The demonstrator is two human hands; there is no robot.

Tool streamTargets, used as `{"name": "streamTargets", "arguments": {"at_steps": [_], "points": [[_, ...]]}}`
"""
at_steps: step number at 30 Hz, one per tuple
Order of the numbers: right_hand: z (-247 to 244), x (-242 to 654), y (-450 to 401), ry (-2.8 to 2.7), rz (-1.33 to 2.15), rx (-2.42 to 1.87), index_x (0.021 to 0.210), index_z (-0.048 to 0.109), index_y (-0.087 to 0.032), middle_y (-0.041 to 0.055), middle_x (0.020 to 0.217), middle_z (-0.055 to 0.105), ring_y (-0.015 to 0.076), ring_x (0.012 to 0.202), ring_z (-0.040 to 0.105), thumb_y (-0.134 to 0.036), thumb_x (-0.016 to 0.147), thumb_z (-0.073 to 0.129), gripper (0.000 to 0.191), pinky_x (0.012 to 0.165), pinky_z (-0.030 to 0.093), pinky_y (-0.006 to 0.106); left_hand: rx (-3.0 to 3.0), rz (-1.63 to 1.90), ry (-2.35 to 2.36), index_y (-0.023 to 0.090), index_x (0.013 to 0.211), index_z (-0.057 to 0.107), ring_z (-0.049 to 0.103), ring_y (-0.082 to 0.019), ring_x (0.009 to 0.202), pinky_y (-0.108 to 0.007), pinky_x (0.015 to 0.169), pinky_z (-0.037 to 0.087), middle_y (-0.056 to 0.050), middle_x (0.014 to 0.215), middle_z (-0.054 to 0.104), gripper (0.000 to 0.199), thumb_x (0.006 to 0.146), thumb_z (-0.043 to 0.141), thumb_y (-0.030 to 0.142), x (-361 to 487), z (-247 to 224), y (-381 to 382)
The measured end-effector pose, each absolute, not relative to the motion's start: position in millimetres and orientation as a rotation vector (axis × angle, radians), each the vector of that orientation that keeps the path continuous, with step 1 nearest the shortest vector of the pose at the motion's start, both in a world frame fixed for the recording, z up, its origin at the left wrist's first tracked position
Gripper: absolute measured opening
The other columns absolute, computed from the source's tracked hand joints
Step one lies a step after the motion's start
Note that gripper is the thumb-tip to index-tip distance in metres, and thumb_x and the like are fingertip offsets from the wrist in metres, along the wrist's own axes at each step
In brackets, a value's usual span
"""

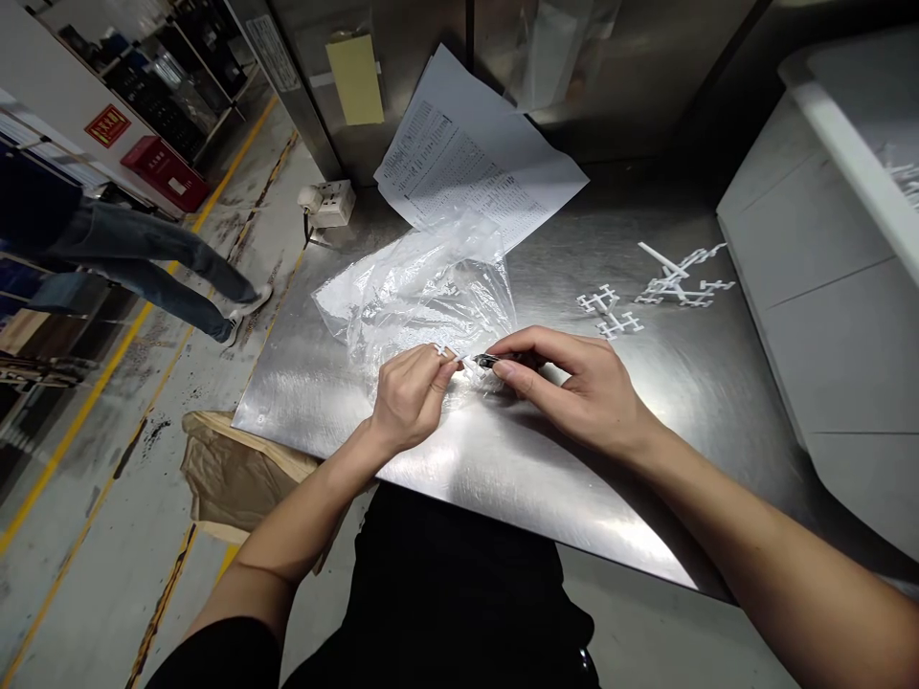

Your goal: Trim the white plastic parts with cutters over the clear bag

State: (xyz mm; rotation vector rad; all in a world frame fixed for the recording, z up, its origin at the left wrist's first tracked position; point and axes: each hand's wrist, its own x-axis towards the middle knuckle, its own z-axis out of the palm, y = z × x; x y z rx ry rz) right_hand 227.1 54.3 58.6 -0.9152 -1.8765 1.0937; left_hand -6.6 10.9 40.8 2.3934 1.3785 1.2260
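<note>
Near the middle of the steel table, at the clear bag's near edge, my left hand pinches a small white plastic piece in its fingertip grip. My right hand grasps a dark slim tool tipped toward it. Best done, I judge, with the piece pinched steady, wrists resting, and only the tool tip working.
</note>
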Motion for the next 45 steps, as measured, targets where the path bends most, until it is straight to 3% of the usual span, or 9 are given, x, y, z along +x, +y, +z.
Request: {"name": "streamTargets", "arguments": {"at_steps": [8, 13, 24, 36, 45], "points": [[45, 223, 56, -1.825, 1.136, -0.959, 0.110, 0.080, -0.024, 0.0038, 0.094, 0.081, 0.0225, 0.085, 0.076, -0.035, 0.104, 0.072, 0.015, 0.072, 0.055, 0.036, 2.315, 1.178, 1.385, 0.020, 0.089, 0.058, 0.058, -0.013, 0.065, -0.028, 0.065, 0.045, 0.001, 0.074, 0.062, 0.026, 0.114, 0.050, 0.022, -7, 39, 11], [40, 220, 57, -1.763, 1.214, -0.997, 0.106, 0.082, -0.022, 0.0038, 0.090, 0.080, 0.0216, 0.083, 0.075, -0.037, 0.103, 0.072, 0.018, 0.070, 0.052, 0.034, 2.408, 1.145, 1.465, 0.019, 0.097, 0.064, 0.059, -0.013, 0.063, -0.029, 0.065, 0.044, 0.001, 0.072, 0.066, 0.021, 0.113, 0.051, 0.021, -7, 35, 12], [49, 221, 54, -1.690, 1.313, -1.009, 0.104, 0.080, -0.020, 0.0028, 0.081, 0.076, 0.0165, 0.062, 0.067, -0.042, 0.100, 0.075, 0.023, 0.059, 0.050, 0.031, 2.457, 1.069, 1.611, 0.019, 0.095, 0.065, 0.058, -0.013, 0.061, -0.029, 0.061, 0.039, 0.001, 0.070, 0.066, 0.025, 0.114, 0.049, 0.025, -8, 31, 14], [51, 219, 48, -1.797, 1.238, -0.979, 0.107, 0.081, -0.023, 0.0027, 0.085, 0.078, 0.0193, 0.071, 0.072, -0.039, 0.102, 0.073, 0.018, 0.066, 0.054, 0.034, 2.544, 1.109, 1.590, 0.018, 0.096, 0.065, 0.060, -0.013, 0.062, -0.029, 0.061, 0.039, 0.000, 0.072, 0.068, 0.022, 0.112, 0.050, 0.020, -7, 30, 14], [43, 212, 43, -1.679, 1.305, -1.040, 0.100, 0.080, -0.021, 0.0031, 0.079, 0.074, 0.0165, 0.065, 0.066, -0.042, 0.103, 0.072, 0.023, 0.055, 0.046, 0.029, 2.491, 1.006, 1.671, 0.019, 0.096, 0.067, 0.064, -0.014, 0.061, -0.029, 0.059, 0.037, 0.000, 0.073, 0.070, 0.025, 0.112, 0.049, 0.024, -6, 31, 13]]}}
